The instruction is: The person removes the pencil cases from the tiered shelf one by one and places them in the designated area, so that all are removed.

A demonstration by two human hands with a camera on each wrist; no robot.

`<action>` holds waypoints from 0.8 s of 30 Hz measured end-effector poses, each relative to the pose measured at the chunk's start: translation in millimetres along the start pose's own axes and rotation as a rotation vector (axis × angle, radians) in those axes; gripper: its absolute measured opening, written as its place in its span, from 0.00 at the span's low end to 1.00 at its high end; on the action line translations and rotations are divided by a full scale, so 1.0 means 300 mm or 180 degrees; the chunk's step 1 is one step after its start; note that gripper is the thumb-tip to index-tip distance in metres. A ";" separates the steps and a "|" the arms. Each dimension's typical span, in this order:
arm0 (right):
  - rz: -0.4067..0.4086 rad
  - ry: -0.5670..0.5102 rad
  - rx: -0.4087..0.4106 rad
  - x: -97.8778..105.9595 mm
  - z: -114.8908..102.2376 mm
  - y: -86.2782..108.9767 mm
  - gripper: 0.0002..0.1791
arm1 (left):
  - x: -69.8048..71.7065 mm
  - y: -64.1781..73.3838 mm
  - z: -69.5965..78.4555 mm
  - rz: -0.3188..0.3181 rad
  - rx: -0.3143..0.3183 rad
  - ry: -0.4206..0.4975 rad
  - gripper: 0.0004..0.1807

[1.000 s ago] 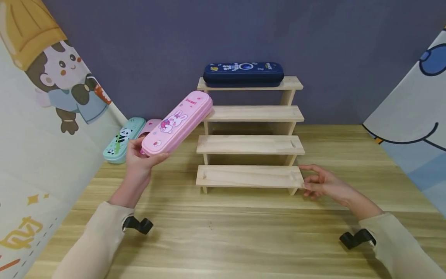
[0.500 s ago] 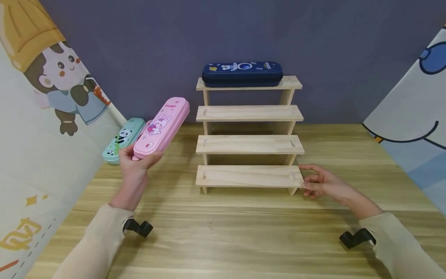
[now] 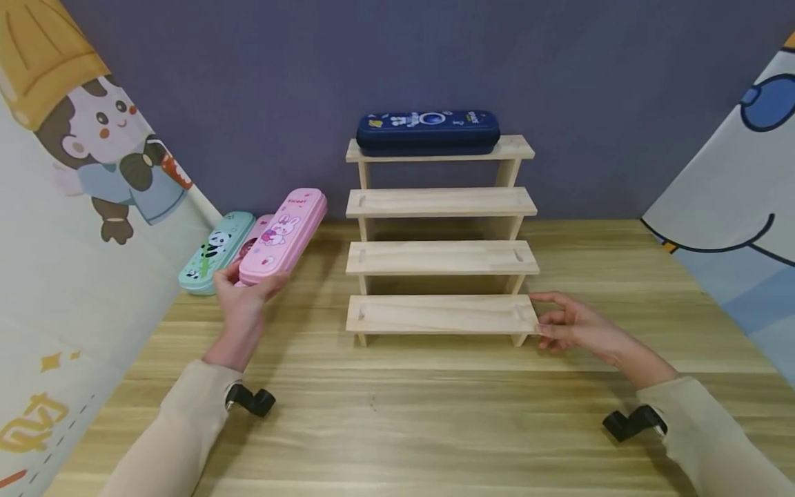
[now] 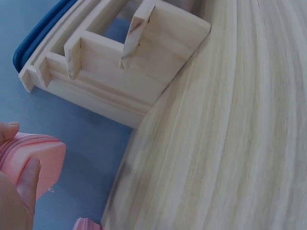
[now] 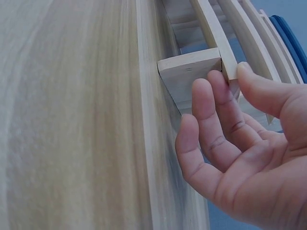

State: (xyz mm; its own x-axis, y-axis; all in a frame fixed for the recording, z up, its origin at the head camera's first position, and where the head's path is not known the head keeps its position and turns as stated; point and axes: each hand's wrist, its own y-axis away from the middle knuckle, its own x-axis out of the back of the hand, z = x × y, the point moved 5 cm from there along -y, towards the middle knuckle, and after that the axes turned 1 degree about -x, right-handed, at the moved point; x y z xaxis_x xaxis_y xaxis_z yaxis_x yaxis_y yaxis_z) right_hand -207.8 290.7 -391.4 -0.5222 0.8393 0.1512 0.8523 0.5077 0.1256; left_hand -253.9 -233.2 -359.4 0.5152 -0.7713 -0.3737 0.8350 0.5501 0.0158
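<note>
My left hand (image 3: 242,307) grips the near end of a pink pencil case (image 3: 284,238) with a rabbit print. The case is tilted, far end up and to the right, left of the wooden stepped stand (image 3: 441,315). In the left wrist view, thumb and fingers lie on either side of the pink pencil case (image 4: 48,165). My right hand (image 3: 574,328) pinches the right end of the stand's lowest step, and the right wrist view shows the thumb (image 5: 261,88) at its edge with a fingertip below. A navy astronaut pencil case (image 3: 428,134) lies on the top step.
At the left back, a mint panda pencil case (image 3: 217,253) lies beside another pink pencil case (image 3: 246,250), partly hidden behind the held one. A dark wall (image 3: 279,83) rises behind the stand. Printed panels flank the wooden table (image 3: 397,421) left and right.
My left hand has moved left and the rabbit pencil case has dropped lower, away from the stand toward the other cases. The right hand has stayed at the lowest step.
</note>
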 end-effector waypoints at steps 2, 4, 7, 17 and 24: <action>0.0007 0.0017 -0.0014 -0.002 -0.002 0.000 0.29 | 0.007 -0.013 -0.007 0.0027 -0.0013 -0.0116 0.42; 0.0013 0.0017 -0.0033 -0.002 -0.005 0.000 0.29 | 0.012 -0.024 -0.018 0.0066 -0.0030 -0.0312 0.41; 0.0023 0.0033 -0.0050 0.000 -0.007 0.000 0.29 | 0.015 -0.036 -0.037 0.0126 -0.0049 -0.0639 0.41; 0.0032 0.0075 -0.0095 0.000 -0.007 -0.004 0.31 | 0.022 -0.053 -0.077 0.0170 -0.0015 -0.1024 0.44; 0.0032 0.0074 -0.0115 -0.001 -0.005 -0.001 0.29 | 0.028 -0.054 -0.100 0.0097 0.0234 -0.0986 0.46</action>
State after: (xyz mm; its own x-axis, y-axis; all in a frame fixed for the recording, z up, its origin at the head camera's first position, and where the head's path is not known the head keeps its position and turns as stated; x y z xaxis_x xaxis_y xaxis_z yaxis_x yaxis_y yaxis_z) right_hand -208.0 290.1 -389.9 -0.5144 0.8394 0.1753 0.8562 0.4915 0.1592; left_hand -269.0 -239.0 -390.8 0.5650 -0.8219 -0.0720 0.8243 0.5584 0.0937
